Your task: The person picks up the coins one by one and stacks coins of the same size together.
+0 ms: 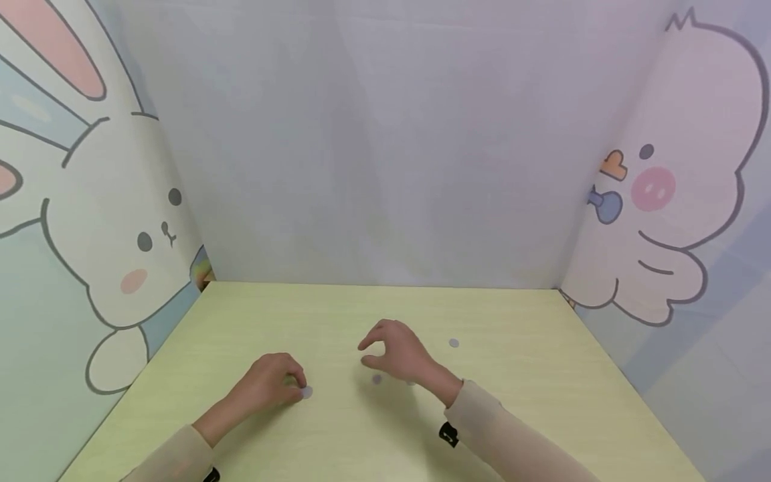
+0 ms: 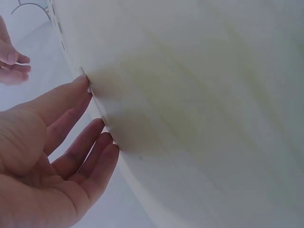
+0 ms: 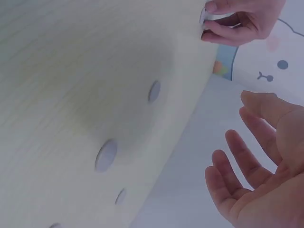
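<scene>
At the left of the head view, my left hand (image 1: 271, 383) pinches a small, flat white disc (image 1: 308, 392) at the tabletop. In the left wrist view the thumb tip lies on that disc's edge, and the other fingertips rest on the table. My right hand (image 1: 400, 351) hovers over the table with fingers and thumb loosely curved and apart, holding nothing. Below it lies another disc (image 1: 377, 379), with a further disc (image 1: 411, 383) partly hidden by the wrist. The right wrist view shows several discs on the surface, among them a larger-looking one (image 3: 106, 156).
One more disc (image 1: 454, 343) lies to the right of my right hand, farther back. The pale yellow table (image 1: 512, 415) meets a plain grey-white cloth backdrop (image 1: 373, 147). Side panels carry a printed rabbit (image 1: 108, 261) on the left and a printed bird (image 1: 699, 154) on the right.
</scene>
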`<state>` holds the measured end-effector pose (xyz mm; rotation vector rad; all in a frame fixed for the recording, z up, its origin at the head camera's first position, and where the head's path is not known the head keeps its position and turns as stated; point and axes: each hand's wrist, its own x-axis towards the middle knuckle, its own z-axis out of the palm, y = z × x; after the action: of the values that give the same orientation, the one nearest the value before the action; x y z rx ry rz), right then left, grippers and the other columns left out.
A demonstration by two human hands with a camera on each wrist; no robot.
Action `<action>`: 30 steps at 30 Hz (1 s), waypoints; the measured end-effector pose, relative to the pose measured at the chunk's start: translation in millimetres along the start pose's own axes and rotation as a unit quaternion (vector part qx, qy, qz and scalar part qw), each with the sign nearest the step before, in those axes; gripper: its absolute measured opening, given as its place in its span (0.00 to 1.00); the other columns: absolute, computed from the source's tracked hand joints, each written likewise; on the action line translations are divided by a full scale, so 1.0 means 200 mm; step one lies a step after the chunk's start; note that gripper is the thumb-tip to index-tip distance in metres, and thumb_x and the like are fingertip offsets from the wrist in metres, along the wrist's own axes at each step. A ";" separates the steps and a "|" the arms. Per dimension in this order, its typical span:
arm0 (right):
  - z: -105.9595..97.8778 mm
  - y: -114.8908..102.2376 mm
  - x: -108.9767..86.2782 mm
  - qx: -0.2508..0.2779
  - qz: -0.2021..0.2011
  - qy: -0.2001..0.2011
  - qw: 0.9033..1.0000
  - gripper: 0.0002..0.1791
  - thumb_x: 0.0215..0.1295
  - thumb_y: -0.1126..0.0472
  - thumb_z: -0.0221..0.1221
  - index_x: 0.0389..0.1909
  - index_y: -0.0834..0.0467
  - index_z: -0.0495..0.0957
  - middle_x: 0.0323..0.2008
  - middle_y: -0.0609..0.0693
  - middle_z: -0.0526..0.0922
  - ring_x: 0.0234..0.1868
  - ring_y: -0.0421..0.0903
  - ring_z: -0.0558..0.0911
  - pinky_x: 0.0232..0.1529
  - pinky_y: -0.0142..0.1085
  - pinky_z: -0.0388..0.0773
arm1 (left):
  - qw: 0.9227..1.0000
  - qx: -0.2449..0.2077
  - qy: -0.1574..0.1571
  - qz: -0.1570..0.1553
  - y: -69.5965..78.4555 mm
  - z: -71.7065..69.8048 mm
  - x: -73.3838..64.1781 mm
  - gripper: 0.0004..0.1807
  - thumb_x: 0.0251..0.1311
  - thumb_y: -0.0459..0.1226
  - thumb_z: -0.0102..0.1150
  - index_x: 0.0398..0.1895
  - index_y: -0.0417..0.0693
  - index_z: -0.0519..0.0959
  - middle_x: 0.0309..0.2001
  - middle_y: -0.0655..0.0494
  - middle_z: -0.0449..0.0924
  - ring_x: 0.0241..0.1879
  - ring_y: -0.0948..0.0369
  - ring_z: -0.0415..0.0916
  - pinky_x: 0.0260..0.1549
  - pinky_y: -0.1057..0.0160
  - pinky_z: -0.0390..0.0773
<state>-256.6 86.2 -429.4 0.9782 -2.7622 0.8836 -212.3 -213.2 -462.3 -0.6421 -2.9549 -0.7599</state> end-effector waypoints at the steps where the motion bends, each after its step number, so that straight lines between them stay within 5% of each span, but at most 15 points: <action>1: -0.02 0.02 -0.02 -0.003 -0.002 0.005 1.000 0.09 0.64 0.58 0.75 0.44 0.53 0.92 0.44 0.42 0.88 0.51 0.50 0.84 0.55 0.46 0.80 | 1.000 -0.002 -0.001 -0.002 0.00 0.00 0.00 0.08 0.52 0.37 0.82 0.28 0.59 0.89 0.36 0.67 0.85 0.42 0.58 0.83 0.47 0.50 0.82; 16: -0.14 0.28 -0.29 -0.020 0.006 0.044 0.999 0.12 0.62 0.59 0.75 0.47 0.53 0.91 0.45 0.43 0.86 0.50 0.50 0.83 0.51 0.46 0.80 | 1.000 -0.007 0.002 -0.010 -0.01 0.01 0.00 0.09 0.52 0.38 0.83 0.27 0.61 0.88 0.36 0.69 0.85 0.44 0.58 0.83 0.49 0.48 0.83; 30: -0.15 0.42 -0.39 -0.019 0.025 -0.004 0.999 0.20 0.58 0.58 0.78 0.52 0.55 0.90 0.49 0.47 0.85 0.53 0.52 0.78 0.54 0.50 0.76 | 1.000 -0.009 -0.003 -0.019 0.00 0.01 0.00 0.08 0.53 0.39 0.82 0.28 0.59 0.88 0.37 0.66 0.86 0.44 0.57 0.84 0.50 0.47 0.82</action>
<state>-248.4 198.3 -466.8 0.9123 -2.8109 0.8316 -212.6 -212.0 -463.5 -0.5922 -2.9763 -0.7909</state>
